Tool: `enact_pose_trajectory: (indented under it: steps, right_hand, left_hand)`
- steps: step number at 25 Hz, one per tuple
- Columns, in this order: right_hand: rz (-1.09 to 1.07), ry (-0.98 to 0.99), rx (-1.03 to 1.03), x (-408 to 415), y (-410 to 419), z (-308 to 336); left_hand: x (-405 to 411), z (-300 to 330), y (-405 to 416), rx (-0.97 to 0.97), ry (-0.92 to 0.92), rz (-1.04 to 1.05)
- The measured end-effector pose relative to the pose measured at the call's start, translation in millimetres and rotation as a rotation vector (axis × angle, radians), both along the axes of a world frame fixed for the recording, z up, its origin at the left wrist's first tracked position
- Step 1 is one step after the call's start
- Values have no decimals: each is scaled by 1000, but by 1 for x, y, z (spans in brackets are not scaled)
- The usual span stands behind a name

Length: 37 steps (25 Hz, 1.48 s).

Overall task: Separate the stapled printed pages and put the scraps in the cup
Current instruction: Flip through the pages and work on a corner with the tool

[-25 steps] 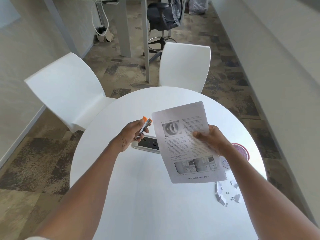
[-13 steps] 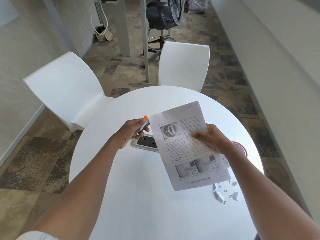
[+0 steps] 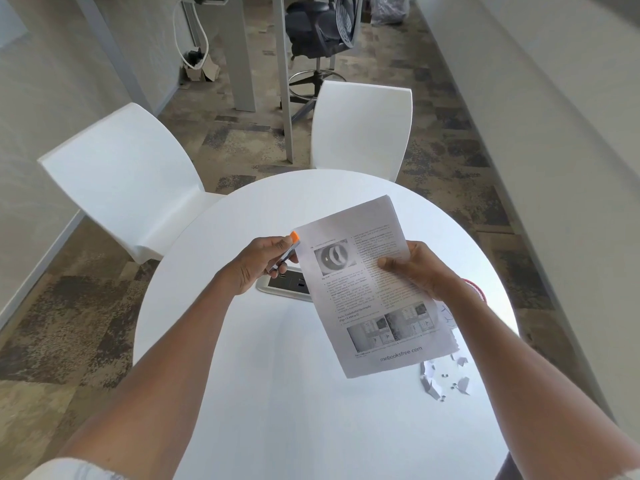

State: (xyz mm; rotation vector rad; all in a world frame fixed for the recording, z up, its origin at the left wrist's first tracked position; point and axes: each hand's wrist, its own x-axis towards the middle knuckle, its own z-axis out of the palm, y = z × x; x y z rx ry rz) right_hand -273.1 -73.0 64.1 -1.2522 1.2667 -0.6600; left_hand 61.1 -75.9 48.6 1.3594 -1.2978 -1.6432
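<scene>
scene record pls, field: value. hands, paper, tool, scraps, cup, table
left hand: closed on an orange-tipped tool, raised beside the page's upper left corner
right hand: pinching the printed pages at the right edge, held above the table
scraps: torn bits loose on the table, below the pages' lower right corner
cup: red rim only, mostly hidden behind the right wrist
table: round, white, with an inset outlet panel

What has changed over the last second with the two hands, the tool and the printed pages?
The left hand brought the orange-tipped tool right, up to the top-left corner of the printed pages. The right hand kept its grip; scraps stayed on the table.
</scene>
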Motion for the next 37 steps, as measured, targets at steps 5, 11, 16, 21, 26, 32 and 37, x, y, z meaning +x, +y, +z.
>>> enact_pose_trajectory:
  steps: [5,11,16,21,26,32,37]
  right_hand:
    - [-12,-35,13,-1,1,5]
    - [-18,-36,18,-1,-1,5]
    - [-15,-24,21,-4,-2,5]
    - [-12,-11,25,-5,-3,4]
    - [-11,4,38,-6,-3,3]
    - [-23,43,23,-7,-3,2]
    - [-33,47,27,-11,2,6]
  left_hand:
    - [-3,2,-3,-2,-33,7]
    - [-8,-2,-9,-13,-73,74]
    - [-10,-1,-10,-24,-78,102]
    - [-11,-2,-13,-37,-87,111]
    - [-12,-7,-14,-54,-83,127]
    - [-16,-15,-13,-54,-107,159]
    - [-22,-10,-10,1,-95,152]
